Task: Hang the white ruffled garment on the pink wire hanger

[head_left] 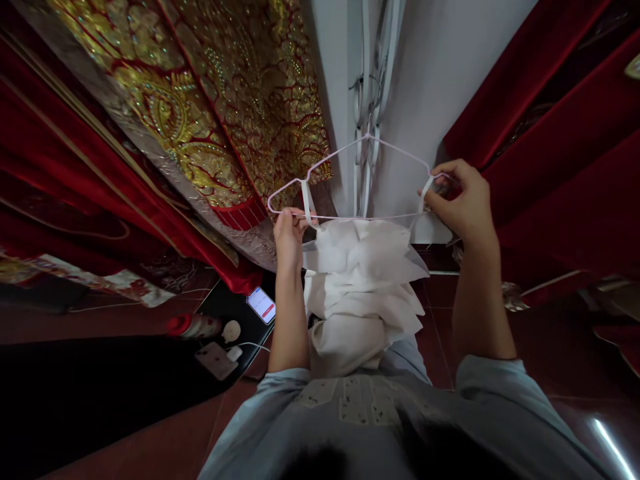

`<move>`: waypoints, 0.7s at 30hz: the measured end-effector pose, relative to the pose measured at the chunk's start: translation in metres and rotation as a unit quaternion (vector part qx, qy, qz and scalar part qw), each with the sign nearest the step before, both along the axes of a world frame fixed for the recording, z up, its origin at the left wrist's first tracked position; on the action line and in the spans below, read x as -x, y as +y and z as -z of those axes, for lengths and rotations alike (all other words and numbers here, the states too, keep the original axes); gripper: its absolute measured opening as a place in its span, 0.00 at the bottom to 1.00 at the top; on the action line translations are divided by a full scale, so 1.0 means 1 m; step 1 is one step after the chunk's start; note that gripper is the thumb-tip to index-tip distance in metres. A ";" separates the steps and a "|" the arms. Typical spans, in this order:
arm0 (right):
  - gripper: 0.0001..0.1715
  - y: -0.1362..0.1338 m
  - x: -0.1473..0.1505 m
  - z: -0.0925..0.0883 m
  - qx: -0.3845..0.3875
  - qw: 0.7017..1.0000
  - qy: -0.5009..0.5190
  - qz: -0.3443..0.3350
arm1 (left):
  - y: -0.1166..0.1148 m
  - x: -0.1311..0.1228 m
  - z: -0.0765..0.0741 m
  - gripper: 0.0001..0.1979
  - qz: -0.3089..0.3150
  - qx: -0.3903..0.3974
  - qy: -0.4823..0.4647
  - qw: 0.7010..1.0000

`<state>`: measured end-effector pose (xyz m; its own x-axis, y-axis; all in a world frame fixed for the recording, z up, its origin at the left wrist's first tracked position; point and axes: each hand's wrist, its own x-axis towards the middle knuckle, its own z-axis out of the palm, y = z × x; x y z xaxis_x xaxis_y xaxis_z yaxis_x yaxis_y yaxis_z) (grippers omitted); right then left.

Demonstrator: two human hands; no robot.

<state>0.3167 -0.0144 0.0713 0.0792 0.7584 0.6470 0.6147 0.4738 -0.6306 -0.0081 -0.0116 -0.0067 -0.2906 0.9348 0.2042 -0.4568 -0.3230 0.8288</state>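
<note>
A thin pink clothes hanger (369,137) is held out in front of my body, its top by a white rack. From it hangs a white layered garment (363,247) by two straps, one looped over each side of the hanger. My left hand (291,233) is closed around the hanger's lower bar at its left corner, close to the left strap (307,200). At the right corner, my right hand (463,200) pinches the right strap (426,192) against the hanger's end. The garment's lower layers bunch against my lap.
Gold-embroidered red garments (225,100) hang at left, dark red ones (560,167) at right. A white metal rack (367,87) stands against the wall ahead. On a black table (150,373) lie a lit phone (262,305), another phone (216,361) and a red-lidded cup (195,326).
</note>
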 end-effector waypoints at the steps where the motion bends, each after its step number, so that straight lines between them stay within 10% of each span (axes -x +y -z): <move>1: 0.18 -0.002 0.005 0.000 -0.050 0.998 -0.017 0.016 | -0.001 0.000 0.000 0.19 0.006 0.005 0.007 1.000; 5: 0.17 -0.017 0.035 0.017 -0.232 0.972 0.007 0.039 | -0.003 0.000 -0.001 0.19 0.022 0.029 0.012 0.999; 11: 0.31 -0.042 0.069 0.072 0.096 0.985 -0.077 -0.118 | -0.009 -0.007 0.005 0.19 -0.001 0.014 0.018 1.000; 18: 0.29 -0.049 0.087 0.102 0.072 0.993 0.017 -0.090 | -0.040 -0.018 -0.021 0.15 0.036 -0.006 0.172 0.985; 21: 0.29 -0.048 0.093 0.101 0.074 0.992 0.018 -0.099 | -0.037 -0.012 -0.047 0.11 -0.033 -0.084 0.082 0.993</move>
